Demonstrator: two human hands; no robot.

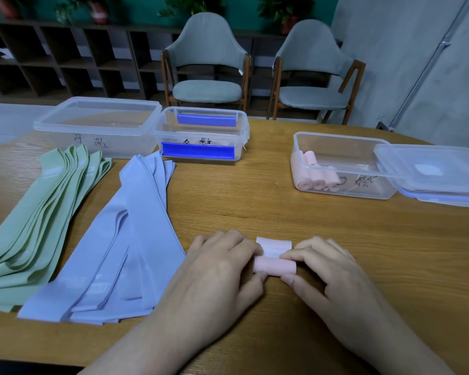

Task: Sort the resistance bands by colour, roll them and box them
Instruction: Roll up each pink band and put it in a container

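Both hands roll a pink band (275,266) on the worktop (255,201), near the front edge. Left hand (222,263) and right hand (322,263) each have a narrow grip, fingers and thumbs pinching the roll's two ends; a short flat tail with a white label sticks out behind it.

Risk: the springy roll could unwind or go crooked if either pinch slackens before it's boxed. The tail could catch on the lift.

Pink rolls already sit in the right box (336,193), its lid (431,169) just beside it. Green bands (38,212) and lilac bands (136,226) lie flat, unrolled, in front of two other boxes.

Handwritten marker on all three boxes; unreadable. Band label too small to read.
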